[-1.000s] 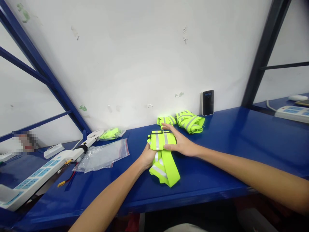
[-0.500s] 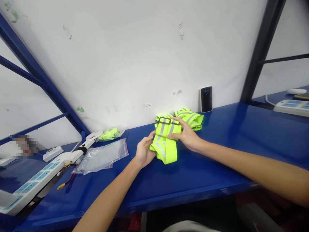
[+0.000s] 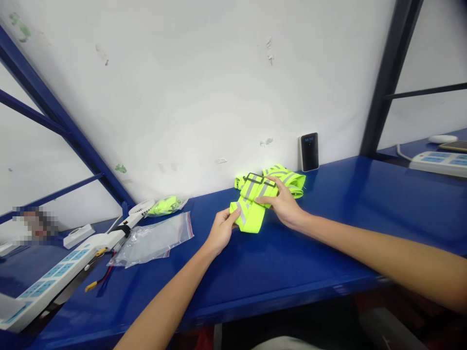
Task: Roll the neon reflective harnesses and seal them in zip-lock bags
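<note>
The fingers [image 3: 234, 215] of the left hand [image 3: 220, 233] pinch the lower loop, and those of the right hand [image 3: 287, 208] clasp the folded side, of a yellow-green reflective strap [image 3: 254, 217] at mid-frame over the blue tabletop [image 3: 292, 262], likely light, soft and floppy, best held flat across its folds below the black buckles [image 3: 261, 179].

- Blue table [image 3: 292, 262], glossy
- Clear plastic bags [image 3: 156, 241], overlapping, flat on it
- White fan [image 3: 117, 235], along the bags' far left side
- Bagged yellow cloth [image 3: 165, 206], just behind the bags
- Cable [image 3: 104, 275] with yellow plugs, left of the bags
- Crumpled yellow straps [image 3: 294, 183], well right of the bags
- Clock [image 3: 309, 152], upright, farther right of the bags
</note>
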A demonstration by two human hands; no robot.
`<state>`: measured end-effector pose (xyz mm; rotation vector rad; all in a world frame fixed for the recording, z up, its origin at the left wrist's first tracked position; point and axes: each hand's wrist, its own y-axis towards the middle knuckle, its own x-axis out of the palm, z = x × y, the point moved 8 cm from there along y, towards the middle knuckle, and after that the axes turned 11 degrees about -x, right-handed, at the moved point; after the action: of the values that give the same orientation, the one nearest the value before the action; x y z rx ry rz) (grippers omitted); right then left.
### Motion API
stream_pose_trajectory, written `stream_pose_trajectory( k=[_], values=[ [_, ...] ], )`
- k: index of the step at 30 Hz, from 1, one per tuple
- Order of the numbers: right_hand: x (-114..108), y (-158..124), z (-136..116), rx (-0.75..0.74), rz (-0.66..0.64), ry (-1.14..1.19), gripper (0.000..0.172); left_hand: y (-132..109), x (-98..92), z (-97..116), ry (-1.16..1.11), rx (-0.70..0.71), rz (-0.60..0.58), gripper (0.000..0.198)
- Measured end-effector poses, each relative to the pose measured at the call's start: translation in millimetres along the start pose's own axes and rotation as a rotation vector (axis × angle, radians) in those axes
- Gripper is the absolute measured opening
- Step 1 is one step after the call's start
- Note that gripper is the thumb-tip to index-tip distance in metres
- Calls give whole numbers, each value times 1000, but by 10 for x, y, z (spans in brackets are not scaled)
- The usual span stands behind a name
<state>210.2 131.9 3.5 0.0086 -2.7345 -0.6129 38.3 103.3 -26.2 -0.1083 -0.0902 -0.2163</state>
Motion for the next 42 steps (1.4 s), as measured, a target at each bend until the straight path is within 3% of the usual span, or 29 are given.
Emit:
stream_pose_trajectory(
  k=[4, 7, 12, 16, 19, 24, 29, 42],
  values=[
    [54, -58, -62, -65, -54, -46, 70, 53, 10, -118, -20, -79, -49, 46],
    [117, -111, -59, -47, -110, -39, 68, 79, -52, -180, -19, -120, 15, 41],
    [176, -135, -94, -107, -166, -34, 63, 43, -74, -119, 37, -68, 72, 33],
    [180, -140, -57, -76, -165, 6, 64, 7, -84, -87, 5, -99, 103, 52],
    [226, -174, -16, 28, -180, 123, 70, -9, 22, -87, -19, -160, -10, 50],
    [292, -226, 1, 191, -180, 276, 78, -78, 175, -4, -175, -119, -139, 37],
    [302, -204, -62, 150, -211, 270, 77, -116, 249, -27, -257, -162, -199, 39],
    [258, -153, -185, -138, -244, -2, 67, -86, 214, -28, -173, -139, -149, 45]
  ],
)
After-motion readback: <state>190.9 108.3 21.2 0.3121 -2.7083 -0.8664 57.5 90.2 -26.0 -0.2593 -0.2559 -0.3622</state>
